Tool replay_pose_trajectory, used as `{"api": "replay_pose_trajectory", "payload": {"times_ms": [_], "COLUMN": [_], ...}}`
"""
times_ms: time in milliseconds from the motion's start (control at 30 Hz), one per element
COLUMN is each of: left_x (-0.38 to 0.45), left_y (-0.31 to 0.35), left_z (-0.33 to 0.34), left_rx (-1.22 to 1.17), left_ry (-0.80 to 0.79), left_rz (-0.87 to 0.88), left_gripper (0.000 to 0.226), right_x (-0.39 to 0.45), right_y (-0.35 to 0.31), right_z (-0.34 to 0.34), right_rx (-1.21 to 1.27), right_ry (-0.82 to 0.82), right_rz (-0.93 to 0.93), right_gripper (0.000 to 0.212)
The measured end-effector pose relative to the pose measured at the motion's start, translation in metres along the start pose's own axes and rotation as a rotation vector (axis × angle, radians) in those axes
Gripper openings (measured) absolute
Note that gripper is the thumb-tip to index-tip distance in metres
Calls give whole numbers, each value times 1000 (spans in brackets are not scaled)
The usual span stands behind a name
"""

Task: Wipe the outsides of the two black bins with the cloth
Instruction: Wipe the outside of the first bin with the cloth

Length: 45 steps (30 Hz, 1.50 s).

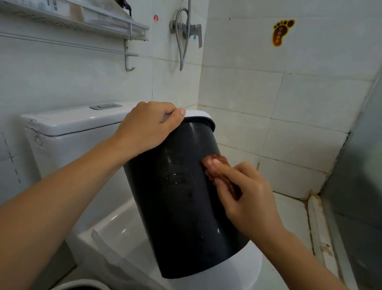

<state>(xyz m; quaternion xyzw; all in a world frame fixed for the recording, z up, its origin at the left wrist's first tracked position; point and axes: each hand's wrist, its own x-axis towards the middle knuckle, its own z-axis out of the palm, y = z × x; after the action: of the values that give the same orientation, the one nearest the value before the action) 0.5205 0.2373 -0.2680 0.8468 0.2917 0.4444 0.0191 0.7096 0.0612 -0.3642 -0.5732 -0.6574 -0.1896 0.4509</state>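
Two black bins: one tilted on toilet lid (238, 278), rim gripped by left hand (147, 129); right hand (248, 196) pinching brown cloth (216, 164) against tilted bin (180, 201); second bin (82, 289), contents unseen.

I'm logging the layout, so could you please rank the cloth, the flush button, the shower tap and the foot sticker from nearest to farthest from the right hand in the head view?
From the right hand:
1. Cloth, under its fingers, against the bin.
2. Flush button, up left on the cistern.
3. Foot sticker and shower tap, high on the walls: too close to call.
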Motion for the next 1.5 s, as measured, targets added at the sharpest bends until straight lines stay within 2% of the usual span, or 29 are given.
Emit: {"api": "replay_pose_trajectory", "payload": {"times_ms": [67,167,233,333,400,500,567,667,733,800,867,900,933,1033,1067,1200,1267,1367,1433,1500], "left_x": [2,4,5,8,9,10,11,12,12,11,11,11,11,11,11,11,11,10,11,10], "left_y": [-1,-3,-3,-3,-1,0,1,0,0,1,1,1,1,1,1,0,-1,-1,0,1], "left_z": [1,4,6,6,6,7,8,8,7,7,8,8,7,5,5,6,7,5,5,5], "left_rx": [31,53,57,70,85,101,112,140,146,144,149,148,144,146,154,157,156,164,166,169], "left_ry": [5,23,24,9,3,15,11,-2,-1,6,13,12,6,-12,-11,4,-2,-7,-2,0], "left_rz": [-21,-34,-39,-64,-76,-84,-83,-90,-98,-98,-88,-82,-79,-97,-103,-107,-112,-136,-139,-133], "left_gripper": [52,54,54,55,55,56,56,56,57,57,57,58,58,59,59,58,58,58,57,57], "right_x": [-7,-27,-25,-17,-25,-40,-39,-31,-34,-41,-49,-49,-47,-37,-37,-49,-47,-36,-36,-42], "right_y": [-2,-8,-3,7,4,-3,3,17,17,9,3,4,7,18,18,5,8,17,12,2], "right_z": [0,1,1,-1,-2,-3,-4,-7,-5,-3,-3,-4,-5,-10,-10,-9,-9,-11,-11,-11], "right_rx": [3,56,44,-2,-6,28,-16,-82,-66,-6,35,32,18,-46,-42,70,36,-35,-32,23], "right_ry": [-26,-190,-151,-7,-16,-163,-167,-52,-14,-47,-152,-175,-161,-60,-56,-209,-215,-125,-127,-221], "right_rz": [-38,-258,-207,41,-21,-240,-240,34,108,-36,-191,-214,-179,93,107,-181,-154,95,43,-125], "right_gripper": [38,38,38,39,36,37,38,37,36,36,38,38,37,32,32,36,36,31,31,36]}}
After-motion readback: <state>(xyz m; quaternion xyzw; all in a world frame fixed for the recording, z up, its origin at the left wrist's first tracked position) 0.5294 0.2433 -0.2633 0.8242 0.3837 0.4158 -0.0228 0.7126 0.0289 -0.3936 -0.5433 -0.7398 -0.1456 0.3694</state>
